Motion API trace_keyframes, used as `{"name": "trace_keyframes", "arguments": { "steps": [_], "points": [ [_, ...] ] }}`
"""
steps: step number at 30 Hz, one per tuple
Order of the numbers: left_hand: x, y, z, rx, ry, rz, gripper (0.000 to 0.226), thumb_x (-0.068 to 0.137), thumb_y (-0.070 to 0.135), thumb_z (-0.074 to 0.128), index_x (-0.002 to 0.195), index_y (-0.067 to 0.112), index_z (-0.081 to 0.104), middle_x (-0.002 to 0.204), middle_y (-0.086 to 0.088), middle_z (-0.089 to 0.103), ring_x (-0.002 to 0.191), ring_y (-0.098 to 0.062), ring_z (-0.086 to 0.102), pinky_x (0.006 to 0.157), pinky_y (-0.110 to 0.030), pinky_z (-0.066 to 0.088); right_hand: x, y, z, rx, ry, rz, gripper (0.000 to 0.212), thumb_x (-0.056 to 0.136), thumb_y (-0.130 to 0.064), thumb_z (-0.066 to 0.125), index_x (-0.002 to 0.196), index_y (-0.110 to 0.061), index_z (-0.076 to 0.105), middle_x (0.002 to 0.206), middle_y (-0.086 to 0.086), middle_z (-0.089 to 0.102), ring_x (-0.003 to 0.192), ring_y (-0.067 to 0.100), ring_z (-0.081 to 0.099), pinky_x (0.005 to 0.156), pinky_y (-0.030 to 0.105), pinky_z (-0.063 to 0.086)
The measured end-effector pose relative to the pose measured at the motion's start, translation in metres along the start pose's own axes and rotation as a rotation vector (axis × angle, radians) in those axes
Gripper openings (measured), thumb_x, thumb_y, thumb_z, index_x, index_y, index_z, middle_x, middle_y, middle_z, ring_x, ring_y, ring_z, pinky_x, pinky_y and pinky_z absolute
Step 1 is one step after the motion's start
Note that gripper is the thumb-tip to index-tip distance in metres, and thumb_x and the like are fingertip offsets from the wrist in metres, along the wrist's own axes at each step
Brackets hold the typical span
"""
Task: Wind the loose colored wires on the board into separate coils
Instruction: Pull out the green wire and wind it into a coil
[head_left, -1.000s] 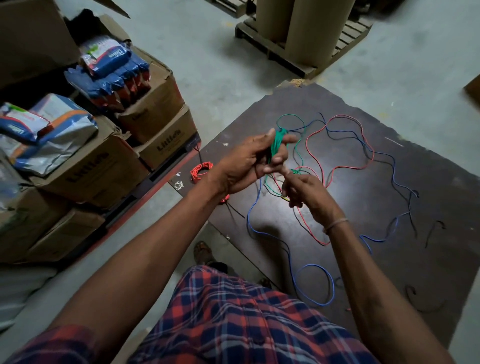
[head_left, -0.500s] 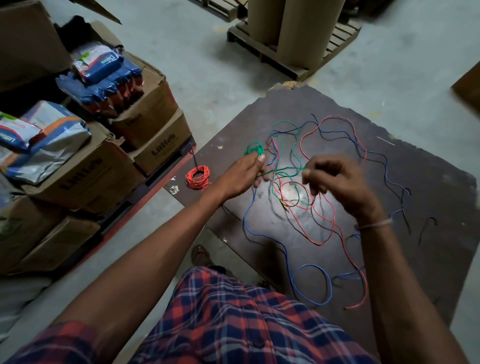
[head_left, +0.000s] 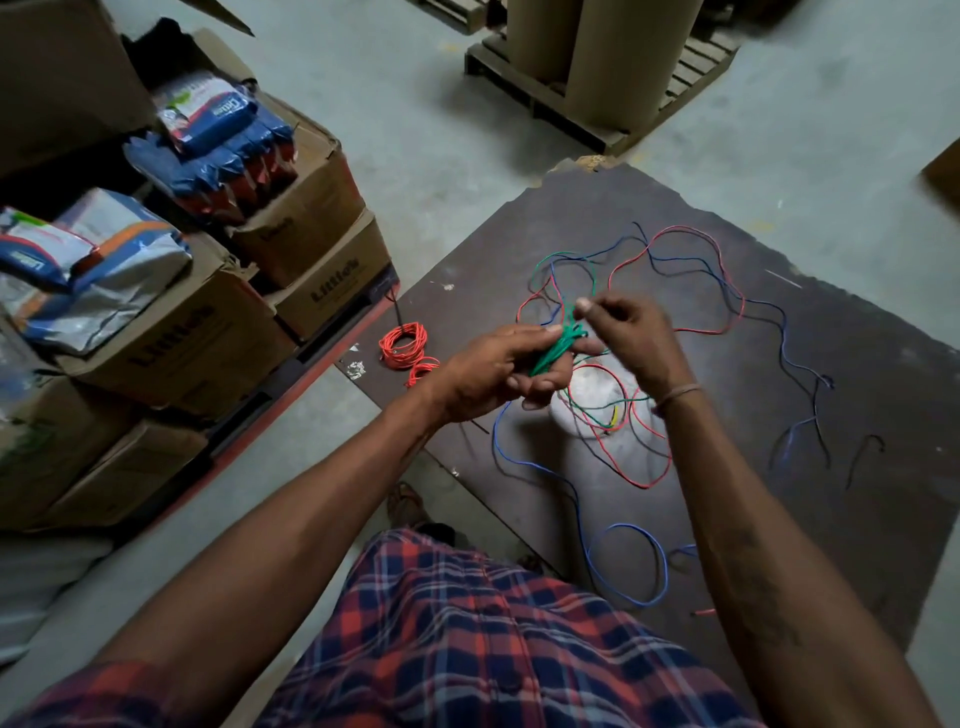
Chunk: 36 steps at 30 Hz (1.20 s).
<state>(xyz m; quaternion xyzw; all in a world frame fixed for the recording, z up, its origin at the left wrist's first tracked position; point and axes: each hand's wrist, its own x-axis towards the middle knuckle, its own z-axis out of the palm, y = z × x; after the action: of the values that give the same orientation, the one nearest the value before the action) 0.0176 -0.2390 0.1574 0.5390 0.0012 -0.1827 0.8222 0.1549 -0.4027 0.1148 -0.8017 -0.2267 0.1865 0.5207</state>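
A dark board (head_left: 831, 519) lies on the floor with loose wires tangled on it: red (head_left: 727, 291), blue (head_left: 639, 561), green (head_left: 571, 257) and dark ones (head_left: 862, 457). My left hand (head_left: 498, 374) grips a small green coil (head_left: 556, 348) above the board. My right hand (head_left: 628, 332) is just right of it and pinches the green strand that leads to the coil. Two wound orange coils (head_left: 402, 343) lie on the board's left edge.
Cardboard boxes (head_left: 171, 343) stacked with packets (head_left: 218, 130) stand to the left on a red-edged pallet. A wooden pallet (head_left: 571, 104) carrying cardboard rolls is at the back. Grey concrete floor (head_left: 415, 130) surrounds the board. My checked shorts (head_left: 467, 639) fill the bottom.
My left hand, which reached left and low toward the board half a second ago, has come back up to the middle with the green coil. My right hand has closed in on it.
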Motion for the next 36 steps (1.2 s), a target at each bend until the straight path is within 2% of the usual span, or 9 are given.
{"name": "trace_keyframes", "arguments": {
  "steps": [4,8,12,14,17,20,25,31,36],
  "points": [
    [0.004,0.012,-0.005,-0.147,0.121,0.104,0.049,0.11,0.024,0.032,0.135,-0.016,0.042,0.079,-0.013,0.056,0.044,-0.007,0.037,0.06,-0.034,0.042,-0.027,-0.005,0.027,-0.054,-0.336,0.147,0.035,0.101,-0.033,0.061,0.091,-0.003,0.075,0.056,0.0,0.047,0.049,0.008,0.038,0.05,0.024,0.031],
    [0.016,0.007,-0.024,-0.212,0.277,0.192,0.033,0.111,0.02,0.032,0.118,-0.007,0.049,0.119,-0.026,0.07,0.086,-0.026,0.074,0.093,-0.041,0.057,-0.055,-0.028,0.027,-0.133,-0.494,0.151,0.032,0.104,-0.042,0.058,0.09,-0.019,0.076,0.055,0.004,0.054,0.047,0.022,0.047,0.051,0.03,0.04],
    [0.027,-0.009,-0.034,0.392,0.605,0.058,0.038,0.108,0.03,0.035,0.108,-0.002,0.054,0.116,-0.013,0.073,0.092,-0.018,0.076,0.099,-0.034,0.05,-0.056,-0.056,-0.004,-0.471,-0.513,0.028,0.015,0.099,-0.034,0.068,0.091,-0.023,0.075,0.054,0.001,0.068,0.039,0.015,0.062,0.056,0.027,0.054],
    [0.023,-0.017,-0.036,0.776,0.613,-0.019,0.038,0.111,0.028,0.033,0.109,-0.004,0.053,0.098,-0.002,0.074,0.084,-0.009,0.073,0.088,-0.027,0.049,-0.05,-0.07,-0.023,-0.581,-0.48,-0.013,0.014,0.096,-0.029,0.07,0.086,-0.022,0.074,0.055,0.001,0.069,0.039,0.013,0.063,0.055,0.027,0.054],
    [0.019,-0.016,-0.035,0.937,0.462,-0.088,0.035,0.111,0.026,0.035,0.096,0.0,0.053,0.073,0.007,0.066,0.067,-0.005,0.067,0.077,-0.029,0.051,-0.037,-0.074,-0.046,-0.473,-0.323,-0.056,0.018,0.092,-0.025,0.075,0.076,-0.016,0.073,0.053,0.001,0.063,0.04,0.016,0.057,0.048,0.03,0.047],
    [0.017,-0.009,-0.022,0.681,0.305,-0.074,0.03,0.108,0.024,0.041,0.086,0.006,0.05,0.063,0.006,0.059,0.048,-0.005,0.051,0.06,-0.022,0.047,-0.026,-0.069,-0.058,-0.014,-0.206,-0.14,0.025,0.09,-0.016,0.072,0.073,0.0,0.066,0.059,0.013,0.063,0.052,0.021,0.055,0.058,0.032,0.044],
    [0.014,-0.003,-0.011,0.217,0.154,-0.064,0.052,0.11,0.029,0.031,0.128,-0.015,0.053,0.063,-0.009,0.05,0.038,-0.007,0.028,0.051,-0.029,0.044,-0.005,-0.054,-0.05,0.501,-0.09,-0.049,0.014,0.096,-0.008,0.061,0.082,-0.006,0.066,0.065,-0.002,0.063,0.048,0.012,0.043,0.056,0.027,0.04],
    [0.013,0.005,-0.004,-0.111,-0.029,0.046,0.06,0.11,0.032,0.025,0.133,-0.02,0.044,0.066,-0.005,0.041,0.04,-0.008,0.014,0.051,-0.025,0.042,0.003,-0.019,-0.007,0.159,-0.056,0.12,0.024,0.098,-0.025,0.068,0.089,-0.003,0.072,0.06,-0.001,0.049,0.051,0.007,0.03,0.046,0.022,0.022],
    [0.028,0.018,-0.018,-0.298,0.309,0.224,0.053,0.113,0.034,0.023,0.13,-0.01,0.045,0.072,-0.002,0.06,0.044,-0.007,0.044,0.067,-0.031,0.055,-0.029,-0.018,0.028,0.067,-0.391,0.273,0.044,0.105,-0.037,0.056,0.087,-0.002,0.074,0.056,0.0,0.036,0.046,0.011,0.025,0.046,0.022,0.018]
  ]
}}
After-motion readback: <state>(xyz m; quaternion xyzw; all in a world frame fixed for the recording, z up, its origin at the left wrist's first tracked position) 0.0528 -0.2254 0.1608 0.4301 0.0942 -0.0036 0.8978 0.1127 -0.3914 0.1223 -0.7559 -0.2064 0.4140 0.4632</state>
